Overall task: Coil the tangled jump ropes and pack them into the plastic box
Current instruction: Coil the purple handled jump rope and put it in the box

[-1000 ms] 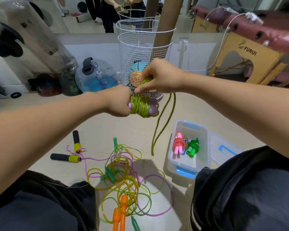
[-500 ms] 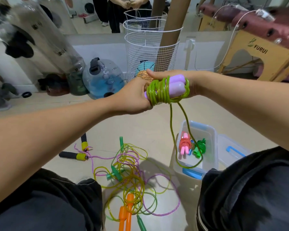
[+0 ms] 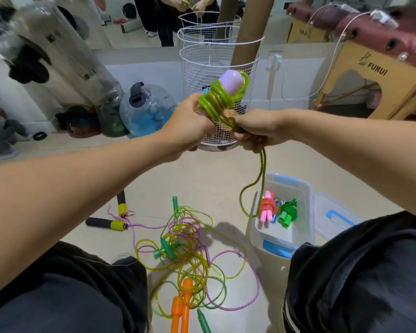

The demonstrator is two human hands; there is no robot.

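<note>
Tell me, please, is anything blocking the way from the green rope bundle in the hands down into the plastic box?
Nothing visible does. The plastic box stands open below the right hand, its lid off beside it. Two coiled ropes lie inside, with bare floor left. The green rope still trails a loose loop beside the box.

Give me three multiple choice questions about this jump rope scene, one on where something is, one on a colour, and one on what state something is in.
1. Where does the plastic box sit?
A. on the floor by the right knee
B. inside the wire basket
C. on the wooden bench

2. What colour are the handles of the rope being wound?
A. orange
B. black
C. lilac

3. What state is the green rope in?
A. fully coiled, no slack
B. mostly wound, a loop hanging
C. lying flat on the floor

Answers: 1 A, the box stands on the floor beside the right leg. 2 C, a lilac handle pokes out of the coils. 3 B, the left hand holds the bundle while a loop dangles below the right hand.
</note>
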